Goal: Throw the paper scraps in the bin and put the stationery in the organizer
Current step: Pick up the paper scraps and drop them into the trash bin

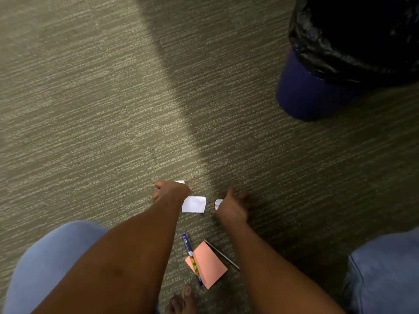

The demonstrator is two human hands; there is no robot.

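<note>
My left hand (170, 191) is down on the carpet with its fingers curled, and a small white paper scrap (180, 181) sticks out past its knuckles. A larger white scrap (193, 204) lies flat between my hands, touching my left wrist. My right hand (233, 206) rests low on the carpet with its fingers spread, and a tiny white scrap (218, 203) lies against its left edge. Nearer to me a blue patterned pen (191, 257) lies across a pink sticky-note pad (209, 265), with a thin dark stick (221, 253) beside it. The organizer is not in view.
A blue bin (313, 94) with a black liner stands on the carpet at the upper right, well beyond my right hand. My knees in blue jeans (45, 264) frame both sides, and my bare toes (183, 300) are at the bottom edge.
</note>
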